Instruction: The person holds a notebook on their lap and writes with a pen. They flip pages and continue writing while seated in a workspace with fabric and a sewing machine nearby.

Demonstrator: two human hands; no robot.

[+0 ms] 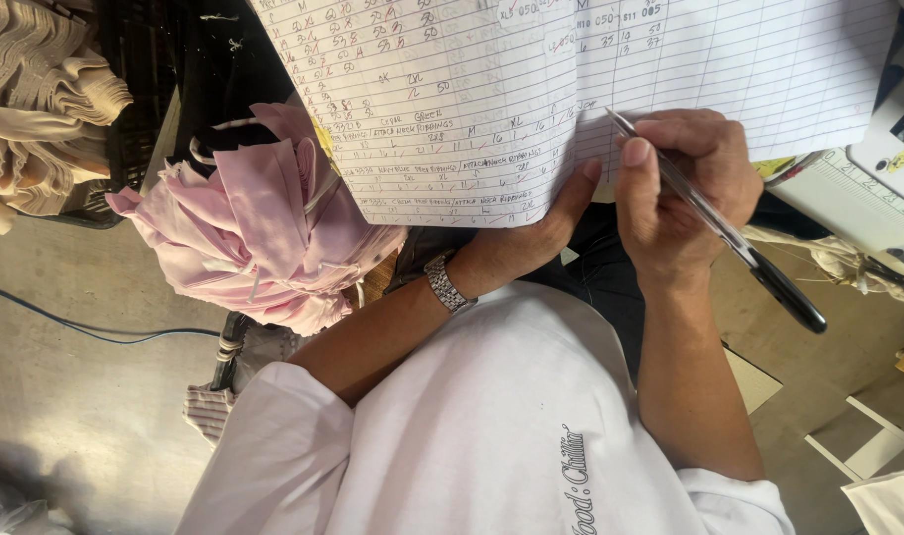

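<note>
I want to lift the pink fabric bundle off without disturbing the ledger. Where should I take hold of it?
Probably grip the pink fabric bundle at its bulging middle, coming from the picture's left, the side away from the ledger sheet. Its right edge is tucked under the paper and the left hand.

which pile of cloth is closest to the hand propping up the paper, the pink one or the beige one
The pink bundle. It lies right beside the left hand and its wristwatch, under the ruled sheet. The beige stack sits far off at the picture's edge.
</note>
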